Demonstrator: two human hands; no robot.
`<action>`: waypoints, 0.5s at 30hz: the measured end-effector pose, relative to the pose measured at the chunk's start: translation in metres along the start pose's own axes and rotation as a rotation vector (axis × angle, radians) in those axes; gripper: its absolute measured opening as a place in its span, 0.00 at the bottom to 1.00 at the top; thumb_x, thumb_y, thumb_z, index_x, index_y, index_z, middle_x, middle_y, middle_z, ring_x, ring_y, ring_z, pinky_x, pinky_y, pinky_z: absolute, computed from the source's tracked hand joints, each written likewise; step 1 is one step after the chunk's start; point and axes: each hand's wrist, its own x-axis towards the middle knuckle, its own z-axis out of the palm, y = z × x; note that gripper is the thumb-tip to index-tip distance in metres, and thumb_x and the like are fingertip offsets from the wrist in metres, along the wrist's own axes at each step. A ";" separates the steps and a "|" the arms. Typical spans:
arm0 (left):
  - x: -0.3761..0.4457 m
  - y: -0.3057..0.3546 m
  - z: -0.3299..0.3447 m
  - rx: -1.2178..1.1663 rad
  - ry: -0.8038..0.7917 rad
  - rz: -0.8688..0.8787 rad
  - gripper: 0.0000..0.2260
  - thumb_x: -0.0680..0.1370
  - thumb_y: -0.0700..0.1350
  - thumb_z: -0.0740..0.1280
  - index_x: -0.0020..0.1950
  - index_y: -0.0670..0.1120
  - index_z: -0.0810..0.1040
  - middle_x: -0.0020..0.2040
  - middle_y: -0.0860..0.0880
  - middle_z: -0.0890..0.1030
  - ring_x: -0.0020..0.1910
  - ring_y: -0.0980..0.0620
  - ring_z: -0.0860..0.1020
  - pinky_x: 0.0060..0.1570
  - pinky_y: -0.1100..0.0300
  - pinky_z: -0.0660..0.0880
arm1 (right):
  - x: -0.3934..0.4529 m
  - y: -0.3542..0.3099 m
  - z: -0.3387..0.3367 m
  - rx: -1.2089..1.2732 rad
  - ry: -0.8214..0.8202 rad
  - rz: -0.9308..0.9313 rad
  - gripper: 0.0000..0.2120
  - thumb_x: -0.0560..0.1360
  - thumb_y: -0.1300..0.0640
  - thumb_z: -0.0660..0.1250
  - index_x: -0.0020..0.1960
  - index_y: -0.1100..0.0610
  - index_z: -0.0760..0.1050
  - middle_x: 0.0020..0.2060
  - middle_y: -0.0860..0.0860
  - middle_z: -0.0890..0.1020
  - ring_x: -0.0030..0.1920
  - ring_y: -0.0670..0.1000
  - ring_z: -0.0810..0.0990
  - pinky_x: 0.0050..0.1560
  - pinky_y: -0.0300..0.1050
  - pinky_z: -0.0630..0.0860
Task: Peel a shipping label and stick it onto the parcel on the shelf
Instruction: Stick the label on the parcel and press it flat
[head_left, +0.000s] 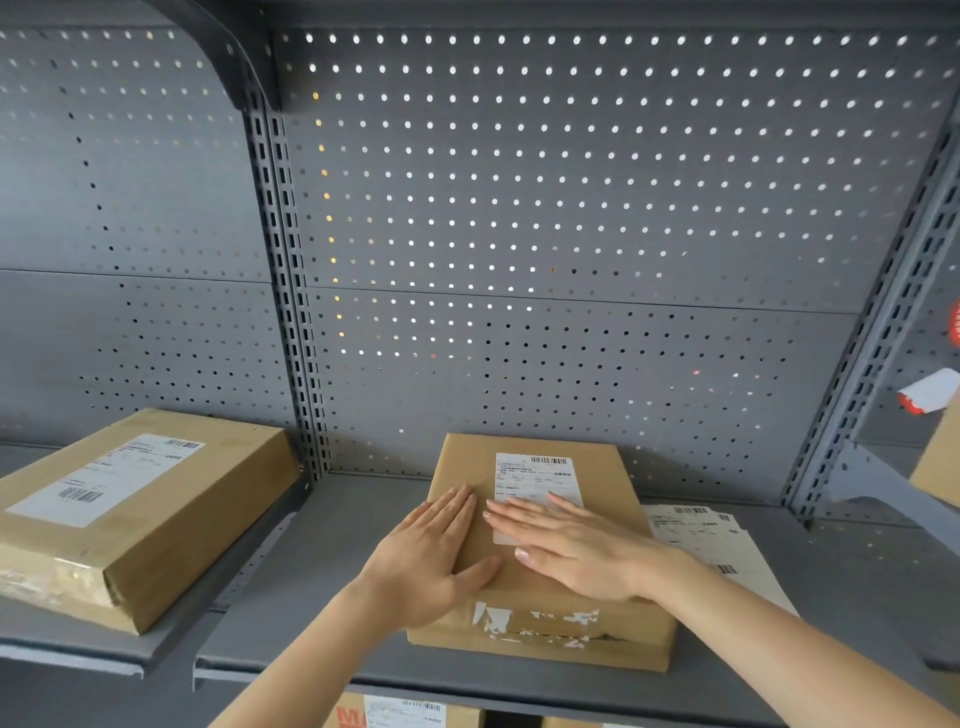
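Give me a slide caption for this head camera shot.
Both hands, left and right, press a shipping label flat onto the parcel on the shelf.

Shelf (363, 597): grey metal; pegboard back
Centre: parcel (540, 613) flat on it
Right of parcel: label sheets (727, 545) lying flat, partly under it

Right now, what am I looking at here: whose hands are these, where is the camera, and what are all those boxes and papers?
No machine here: a person wears a camera on the head, looking forward and down at their own bare hands. The left hand lies flat on the parcel, which sits on a grey shelf. The right hand lies flat on the white shipping label on the box top. Neither hand grips anything. Right of the parcel lie label sheets; another labelled parcel sits on the left.
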 end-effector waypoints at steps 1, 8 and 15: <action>0.000 0.000 0.000 0.009 0.001 0.005 0.44 0.70 0.72 0.41 0.78 0.47 0.43 0.79 0.53 0.43 0.76 0.60 0.41 0.71 0.65 0.36 | 0.003 0.004 -0.001 0.003 0.004 0.005 0.23 0.81 0.42 0.42 0.74 0.37 0.40 0.74 0.33 0.41 0.72 0.32 0.35 0.74 0.44 0.34; 0.006 -0.004 0.003 0.007 -0.027 0.000 0.35 0.79 0.64 0.49 0.78 0.47 0.42 0.79 0.53 0.41 0.76 0.59 0.39 0.74 0.62 0.37 | 0.023 0.022 -0.003 -0.013 0.027 0.038 0.23 0.82 0.44 0.41 0.75 0.37 0.40 0.75 0.34 0.41 0.73 0.34 0.36 0.75 0.43 0.37; 0.008 -0.004 0.002 0.010 -0.044 0.008 0.35 0.79 0.64 0.49 0.78 0.47 0.41 0.79 0.53 0.41 0.76 0.60 0.39 0.73 0.63 0.35 | 0.040 0.029 -0.006 -0.004 0.075 0.133 0.25 0.80 0.41 0.42 0.75 0.40 0.41 0.75 0.37 0.42 0.74 0.38 0.38 0.76 0.46 0.38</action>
